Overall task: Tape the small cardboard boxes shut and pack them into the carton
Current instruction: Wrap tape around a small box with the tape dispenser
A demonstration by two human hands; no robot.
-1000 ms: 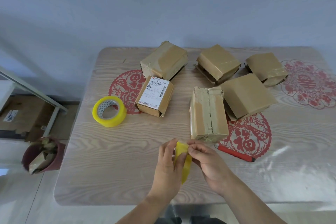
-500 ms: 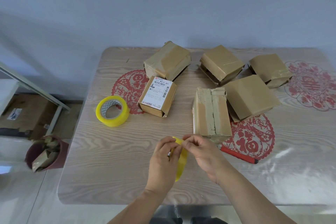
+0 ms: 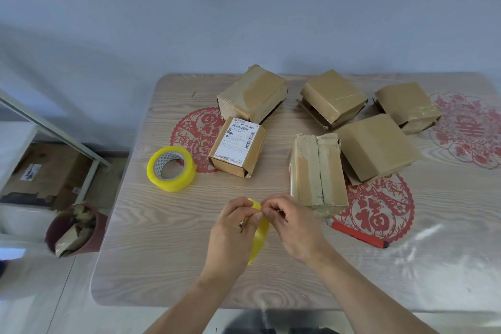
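Over the table's near middle, my left hand [image 3: 233, 228] grips a yellow tape roll [image 3: 259, 236] held on edge. My right hand [image 3: 291, 221] pinches the roll's top rim with its fingertips. Several small brown cardboard boxes lie on the table: a tall one with a torn taped seam [image 3: 315, 171] just beyond my right hand, a labelled one [image 3: 238, 146], and others behind [image 3: 253, 93] [image 3: 333, 96] [image 3: 406, 104] [image 3: 376, 146]. A second yellow tape roll [image 3: 171, 168] lies flat at the left. No carton shows on the table.
A red utility knife [image 3: 357, 234] lies right of my hands on the wooden table [image 3: 162, 266]. Red paper-cut decals mark the tabletop. A dark red bin with scraps [image 3: 74, 229] stands on the floor at left, beside a flat cardboard piece [image 3: 46, 171] under a rail.
Both hands with the tape roll moved slightly away from me toward the tall box. My fingertips have come together at the roll's top rim.
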